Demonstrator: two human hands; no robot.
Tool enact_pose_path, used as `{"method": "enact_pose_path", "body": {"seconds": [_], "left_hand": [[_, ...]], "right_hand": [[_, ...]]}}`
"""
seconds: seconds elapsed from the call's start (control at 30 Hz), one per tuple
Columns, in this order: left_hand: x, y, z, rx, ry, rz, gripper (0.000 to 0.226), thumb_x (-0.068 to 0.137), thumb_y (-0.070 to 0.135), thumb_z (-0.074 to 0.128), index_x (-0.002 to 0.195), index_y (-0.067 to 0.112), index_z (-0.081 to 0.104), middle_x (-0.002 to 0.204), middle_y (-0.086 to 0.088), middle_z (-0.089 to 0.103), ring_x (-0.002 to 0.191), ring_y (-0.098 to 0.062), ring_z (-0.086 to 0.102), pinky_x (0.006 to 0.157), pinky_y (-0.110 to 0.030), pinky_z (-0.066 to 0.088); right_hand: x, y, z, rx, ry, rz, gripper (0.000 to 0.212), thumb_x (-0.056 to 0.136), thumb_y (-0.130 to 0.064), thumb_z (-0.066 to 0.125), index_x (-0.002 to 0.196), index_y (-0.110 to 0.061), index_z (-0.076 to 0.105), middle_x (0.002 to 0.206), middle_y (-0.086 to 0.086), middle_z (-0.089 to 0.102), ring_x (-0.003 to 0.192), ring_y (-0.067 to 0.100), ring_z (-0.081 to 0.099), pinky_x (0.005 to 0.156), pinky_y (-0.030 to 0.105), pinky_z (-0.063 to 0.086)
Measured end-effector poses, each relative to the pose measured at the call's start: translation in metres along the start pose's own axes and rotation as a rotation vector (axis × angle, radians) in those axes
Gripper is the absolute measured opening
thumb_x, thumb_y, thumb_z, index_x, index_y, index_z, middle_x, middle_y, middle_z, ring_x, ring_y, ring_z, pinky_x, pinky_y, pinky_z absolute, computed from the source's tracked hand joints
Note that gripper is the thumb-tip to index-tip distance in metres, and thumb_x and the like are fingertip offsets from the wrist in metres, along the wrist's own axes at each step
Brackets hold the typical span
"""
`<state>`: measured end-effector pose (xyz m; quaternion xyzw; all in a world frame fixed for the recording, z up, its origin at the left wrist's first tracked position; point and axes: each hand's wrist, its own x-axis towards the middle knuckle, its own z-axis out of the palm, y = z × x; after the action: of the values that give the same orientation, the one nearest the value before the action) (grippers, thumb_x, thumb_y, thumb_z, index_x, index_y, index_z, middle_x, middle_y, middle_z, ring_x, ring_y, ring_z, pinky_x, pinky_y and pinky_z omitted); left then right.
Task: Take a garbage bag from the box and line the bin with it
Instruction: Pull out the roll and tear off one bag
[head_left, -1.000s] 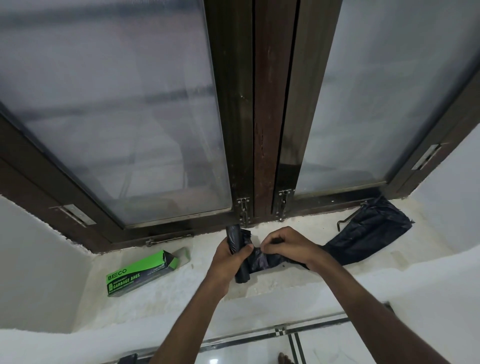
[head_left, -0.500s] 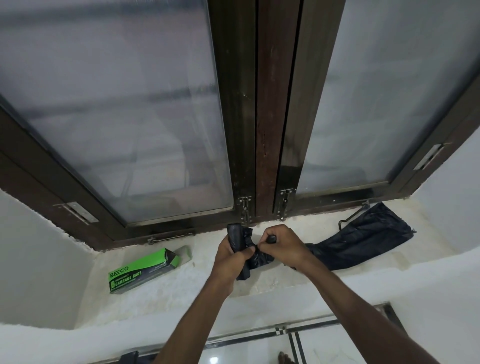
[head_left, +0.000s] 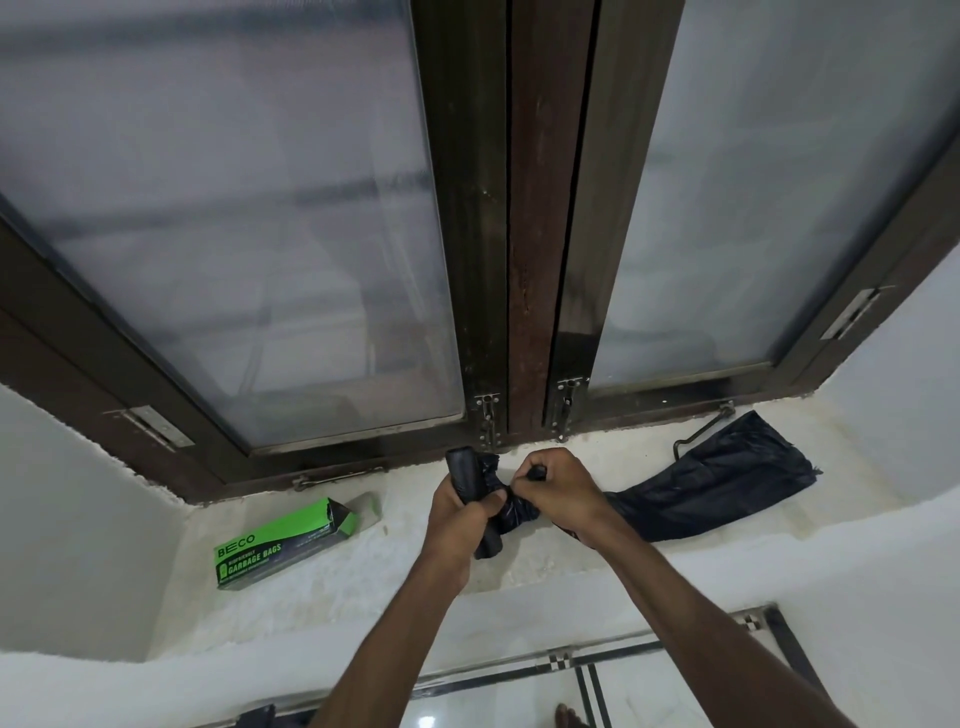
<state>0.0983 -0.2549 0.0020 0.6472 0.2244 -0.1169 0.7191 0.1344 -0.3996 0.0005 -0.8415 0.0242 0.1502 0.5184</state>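
A green and black garbage bag box (head_left: 270, 545) lies on the white window sill (head_left: 322, 587) at the left, its far end open. My left hand (head_left: 460, 512) is closed around a black roll of garbage bags (head_left: 467, 470), held upright over the sill's middle. My right hand (head_left: 558, 491) pinches the black garbage bag (head_left: 711, 491) where it joins the roll. The unrolled bag trails right and lies flat on the sill. No bin is in view.
Behind the sill stands a dark wooden window (head_left: 535, 260) with frosted panes, latches at its base. White walls flank the sill on both sides. A metal stay hook (head_left: 698, 431) lies near the bag's far end. Tiled floor (head_left: 613, 696) shows below.
My hands have drawn closer together at the roll, and the right hand now grips the bag right beside the roll. The trailing bag has shifted slightly.
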Motion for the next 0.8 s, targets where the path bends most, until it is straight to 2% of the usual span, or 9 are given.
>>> {"method": "enact_pose_path", "body": {"seconds": [0.07,0.13,0.17,0.27,0.37,0.5,0.57,0.67,0.8], "left_hand": [[0.0,0.001,-0.003,-0.049,-0.001,-0.032,0.024,0.088,-0.003,0.068,0.106,0.012,0.063,0.098,-0.012,0.07,0.092,-0.028,0.066,0.084,-0.041,0.056],[0.001,0.003,-0.007,-0.055,-0.005,-0.041,0.023,0.089,0.0,0.068,0.109,0.009,0.062,0.099,-0.013,0.07,0.093,-0.029,0.067,0.08,-0.039,0.055],[0.002,0.004,-0.008,-0.045,-0.007,-0.034,0.025,0.09,0.001,0.068,0.112,0.009,0.062,0.101,-0.012,0.071,0.094,-0.028,0.067,0.077,-0.036,0.054],[0.003,0.008,-0.009,-0.019,-0.011,-0.001,0.027,0.092,0.002,0.066,0.117,0.009,0.06,0.1,-0.009,0.07,0.091,-0.021,0.066,0.07,-0.028,0.051],[0.002,0.01,-0.01,0.004,-0.001,0.023,0.024,0.094,0.002,0.063,0.115,0.012,0.061,0.095,-0.004,0.069,0.086,-0.015,0.065,0.065,-0.024,0.05],[0.003,0.008,-0.014,0.026,0.003,0.023,0.021,0.094,0.008,0.064,0.114,0.014,0.061,0.099,-0.004,0.069,0.09,-0.015,0.065,0.069,-0.026,0.05],[0.002,0.007,-0.013,0.024,0.002,0.027,0.02,0.094,0.01,0.066,0.113,0.016,0.062,0.101,-0.004,0.07,0.092,-0.015,0.065,0.071,-0.027,0.05],[0.0,0.004,-0.009,-0.004,0.007,0.025,0.02,0.093,0.011,0.067,0.113,0.015,0.063,0.105,-0.008,0.071,0.096,-0.02,0.067,0.073,-0.028,0.051],[0.0,0.005,-0.008,-0.019,0.016,0.03,0.019,0.094,0.009,0.066,0.113,0.011,0.063,0.101,-0.008,0.071,0.09,-0.019,0.067,0.069,-0.026,0.05]], "right_hand": [[-0.001,0.002,-0.008,0.05,-0.084,0.01,0.009,0.086,-0.019,0.071,0.081,-0.014,0.077,0.078,0.011,0.072,0.069,0.017,0.061,0.064,0.035,0.048],[-0.002,0.005,-0.018,0.095,-0.16,0.019,0.011,0.087,-0.031,0.074,0.084,-0.021,0.078,0.085,0.016,0.074,0.072,0.021,0.061,0.067,0.034,0.045],[-0.003,0.006,-0.022,0.105,-0.183,0.02,0.011,0.088,-0.033,0.074,0.086,-0.023,0.078,0.088,0.011,0.076,0.077,0.019,0.065,0.072,0.03,0.048],[-0.003,0.004,-0.027,0.129,-0.265,0.081,0.01,0.09,-0.025,0.071,0.095,-0.022,0.08,0.095,-0.006,0.077,0.093,0.008,0.07,0.084,0.02,0.049],[-0.002,0.001,-0.025,0.12,-0.332,0.111,0.013,0.089,-0.02,0.071,0.098,-0.018,0.08,0.1,-0.003,0.078,0.098,0.01,0.07,0.089,0.022,0.05],[-0.004,0.005,-0.025,0.086,-0.309,0.058,0.011,0.091,-0.015,0.071,0.095,-0.011,0.08,0.095,0.002,0.078,0.086,0.006,0.069,0.08,0.019,0.051],[-0.004,0.007,-0.025,0.058,-0.28,0.022,0.01,0.091,-0.014,0.071,0.09,-0.01,0.08,0.092,0.005,0.078,0.083,0.009,0.069,0.081,0.024,0.054],[-0.003,0.005,-0.021,0.019,-0.216,0.002,0.012,0.088,-0.015,0.07,0.08,-0.015,0.079,0.085,0.001,0.078,0.084,0.012,0.071,0.085,0.03,0.054],[-0.006,0.002,-0.017,0.025,-0.166,-0.04,0.013,0.085,-0.021,0.069,0.077,-0.016,0.078,0.081,0.002,0.076,0.086,0.021,0.072,0.082,0.036,0.057]]}}
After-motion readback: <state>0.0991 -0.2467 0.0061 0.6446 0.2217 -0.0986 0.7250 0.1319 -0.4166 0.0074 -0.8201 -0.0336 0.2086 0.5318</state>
